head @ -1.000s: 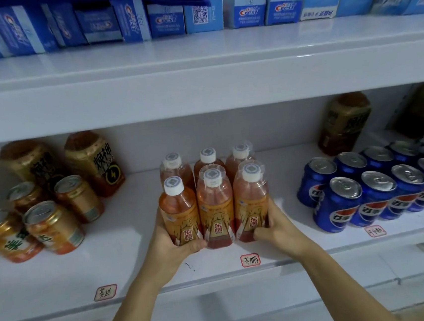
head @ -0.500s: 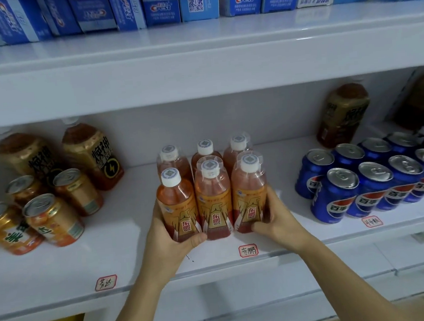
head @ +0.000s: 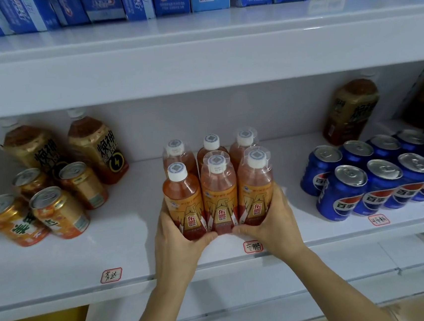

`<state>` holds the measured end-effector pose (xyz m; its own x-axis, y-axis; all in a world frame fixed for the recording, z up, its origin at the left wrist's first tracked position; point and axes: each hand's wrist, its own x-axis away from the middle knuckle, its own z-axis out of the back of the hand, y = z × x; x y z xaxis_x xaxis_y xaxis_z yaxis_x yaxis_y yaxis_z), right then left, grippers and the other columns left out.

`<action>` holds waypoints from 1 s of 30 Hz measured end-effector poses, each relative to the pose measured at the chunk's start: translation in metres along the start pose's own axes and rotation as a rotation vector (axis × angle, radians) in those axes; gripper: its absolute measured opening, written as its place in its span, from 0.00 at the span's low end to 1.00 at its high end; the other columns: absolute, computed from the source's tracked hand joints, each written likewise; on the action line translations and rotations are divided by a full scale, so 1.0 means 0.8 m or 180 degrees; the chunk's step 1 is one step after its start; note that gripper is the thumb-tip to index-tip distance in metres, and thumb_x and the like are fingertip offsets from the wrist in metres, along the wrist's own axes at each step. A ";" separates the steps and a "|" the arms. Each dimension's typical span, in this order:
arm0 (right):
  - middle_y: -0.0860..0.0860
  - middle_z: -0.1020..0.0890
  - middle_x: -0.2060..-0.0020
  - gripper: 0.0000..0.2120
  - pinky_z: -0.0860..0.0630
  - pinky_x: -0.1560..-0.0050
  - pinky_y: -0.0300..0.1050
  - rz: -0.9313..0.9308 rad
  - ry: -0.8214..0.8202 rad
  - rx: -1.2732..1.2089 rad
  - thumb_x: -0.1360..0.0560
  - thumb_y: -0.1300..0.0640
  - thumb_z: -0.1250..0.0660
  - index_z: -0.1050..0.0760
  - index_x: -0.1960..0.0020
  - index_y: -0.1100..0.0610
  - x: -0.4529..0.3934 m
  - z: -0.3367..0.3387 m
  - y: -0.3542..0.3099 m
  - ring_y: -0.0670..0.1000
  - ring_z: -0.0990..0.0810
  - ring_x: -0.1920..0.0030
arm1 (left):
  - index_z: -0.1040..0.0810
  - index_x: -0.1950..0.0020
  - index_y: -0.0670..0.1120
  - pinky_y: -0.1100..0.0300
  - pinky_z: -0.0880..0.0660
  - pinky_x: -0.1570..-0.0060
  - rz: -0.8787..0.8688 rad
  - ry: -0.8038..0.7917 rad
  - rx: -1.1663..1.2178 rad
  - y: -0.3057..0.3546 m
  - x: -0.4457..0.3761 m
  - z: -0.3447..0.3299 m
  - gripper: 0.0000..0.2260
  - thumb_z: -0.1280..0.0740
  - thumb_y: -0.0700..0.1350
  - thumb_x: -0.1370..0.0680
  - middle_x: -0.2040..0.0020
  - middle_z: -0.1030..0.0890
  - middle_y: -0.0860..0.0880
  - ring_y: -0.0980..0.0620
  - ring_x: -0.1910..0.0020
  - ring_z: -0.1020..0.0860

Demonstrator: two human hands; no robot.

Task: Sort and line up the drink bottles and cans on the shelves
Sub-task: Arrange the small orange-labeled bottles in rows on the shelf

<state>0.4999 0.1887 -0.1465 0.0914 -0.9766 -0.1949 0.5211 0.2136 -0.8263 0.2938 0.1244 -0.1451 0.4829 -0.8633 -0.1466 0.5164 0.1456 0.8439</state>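
Fingers (head: 243,231) of both hands are seen curved around a block of six small clear plastic bottles of orange drink with white caps (head: 218,185), which stands on the white shelf (head: 136,245), two rows of three. The left hand (head: 179,238) is wrapped about the block's left front corner, its thumb laid across the base of the front bottles; the right hand (head: 273,221) is cupped around the right front corner, thumb likewise across the front. Nothing is lifted; the block is merely squeezed together between the two hands, and it is judged that the rows are being squared up.

A small handwritten red-bordered label (head: 253,247) is stuck to the shelf's front lip just below the block, slightly right of its middle, which suggests the group sits near its marked place.

Trouble could be caused by uneven pressure: the bottles are tall and narrow, so a push applied high or from one side alone might tip a front bottle backward into the rear row, or skew the block. A hard shove to the right of the block might also knock the blue round cola cans (head: 363,179), which stand near on that side. To the left of the block, well apart, orange and gold cans (head: 55,211) are leaning loosely and appear not yet lined up.
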 end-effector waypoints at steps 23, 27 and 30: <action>0.40 0.20 0.39 0.39 0.21 0.37 0.43 -0.0376 -0.0647 -0.0646 0.36 0.58 0.16 0.32 0.34 0.41 -0.012 0.034 0.019 0.44 0.21 0.37 | 0.29 0.29 0.52 0.67 0.22 0.45 0.0073 -0.0549 0.0315 -0.013 -0.010 0.021 0.35 0.17 0.43 0.32 0.40 0.20 0.58 0.63 0.43 0.21; 0.39 0.21 0.40 0.37 0.22 0.40 0.39 -0.0363 -0.0584 -0.0676 0.36 0.57 0.16 0.32 0.34 0.40 -0.013 0.033 0.019 0.45 0.21 0.37 | 0.29 0.32 0.53 0.78 0.27 0.55 0.0065 -0.0531 0.0300 -0.014 -0.008 0.017 0.32 0.18 0.42 0.31 0.44 0.22 0.64 0.74 0.48 0.23; 0.39 0.20 0.40 0.37 0.21 0.37 0.44 -0.0360 -0.0529 -0.0645 0.36 0.57 0.16 0.30 0.33 0.43 -0.012 0.031 0.019 0.46 0.21 0.38 | 0.29 0.31 0.53 0.70 0.26 0.48 0.0041 -0.0499 0.0247 -0.016 -0.008 0.016 0.33 0.18 0.43 0.31 0.43 0.20 0.63 0.68 0.46 0.22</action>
<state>0.5279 0.2008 -0.1442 0.1890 -0.9818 -0.0199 0.3570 0.0876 -0.9300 0.2751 0.1221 -0.1479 0.3697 -0.9273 -0.0584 0.4519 0.1245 0.8833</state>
